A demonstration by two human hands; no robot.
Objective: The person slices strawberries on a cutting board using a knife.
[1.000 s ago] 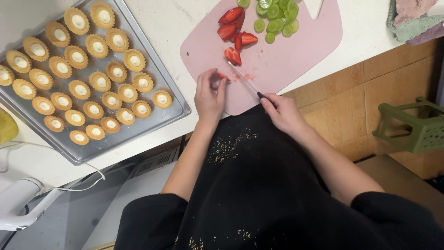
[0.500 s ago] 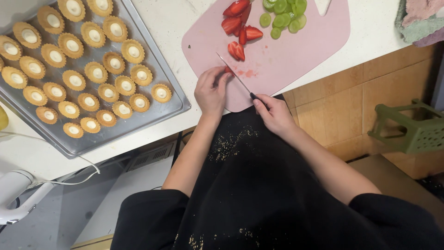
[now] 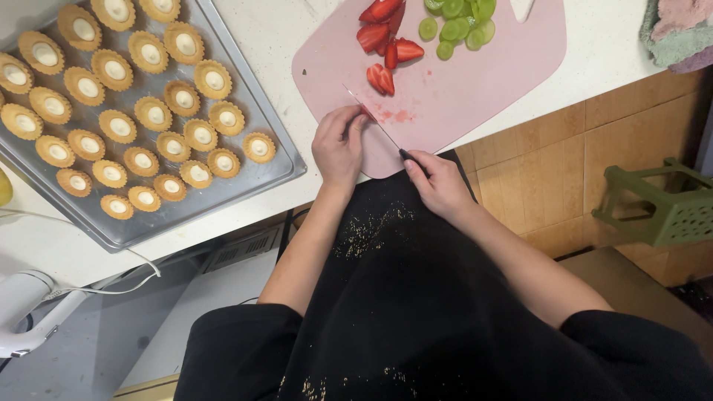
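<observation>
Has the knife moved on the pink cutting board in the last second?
Yes. The knife has slid toward the board's near left corner, away from the strawberry pieces, staying in the right hand beside the left hand.

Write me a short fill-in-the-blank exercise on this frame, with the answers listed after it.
1. The right hand holds a ____ whose blade lies over the pink cutting board.
2. The left hand rests at the board's near edge, beside the blade, and holds ____.
3. Past the cut strawberries on the board lie sliced green ____.
4. The metal tray on the person's left carries rows of small filled ____.

Missing words: knife; nothing visible; grapes; tart shells
</observation>
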